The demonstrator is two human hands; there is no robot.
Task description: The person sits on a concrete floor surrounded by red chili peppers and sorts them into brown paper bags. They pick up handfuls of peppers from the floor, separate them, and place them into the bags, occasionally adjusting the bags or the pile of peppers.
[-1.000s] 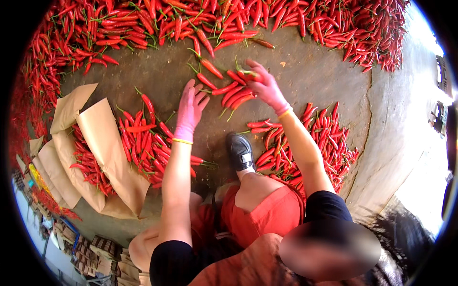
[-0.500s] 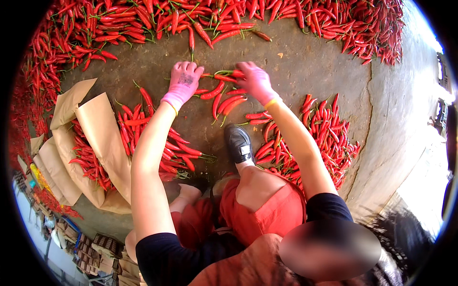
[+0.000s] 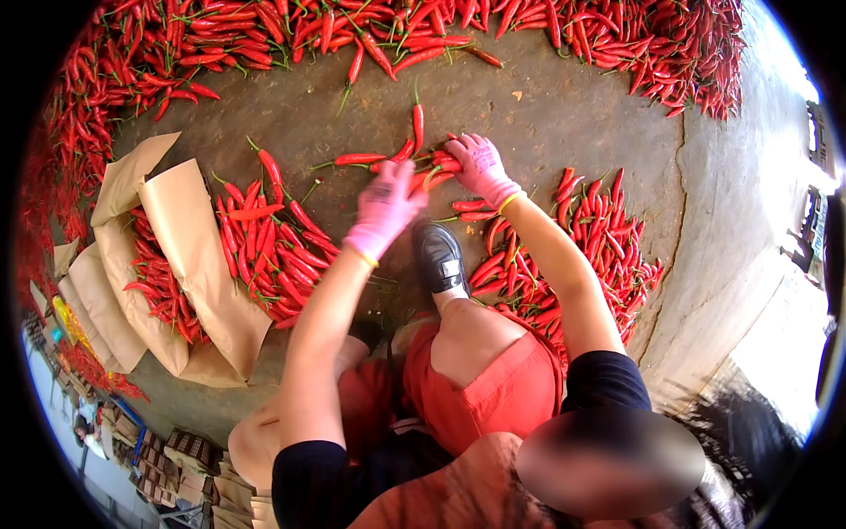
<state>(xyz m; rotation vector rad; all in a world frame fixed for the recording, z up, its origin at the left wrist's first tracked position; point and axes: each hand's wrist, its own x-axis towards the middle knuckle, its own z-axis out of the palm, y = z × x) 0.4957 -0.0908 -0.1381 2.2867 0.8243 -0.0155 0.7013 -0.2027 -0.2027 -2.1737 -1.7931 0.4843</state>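
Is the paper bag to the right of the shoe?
No, the brown paper bag lies left of the black shoe, with red chili peppers between them.

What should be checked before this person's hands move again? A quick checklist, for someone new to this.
1. Gloves on both hands: ok, both pink.
2. Right hand at the peppers: ok, fingers over a small bunch.
3. Left hand grip secure: cannot tell, it is blurred.
4. No strays beyond the hands: not ok, a loose pepper lies there.
5. Shoe off the right-side pile: cannot tell, they are very close.
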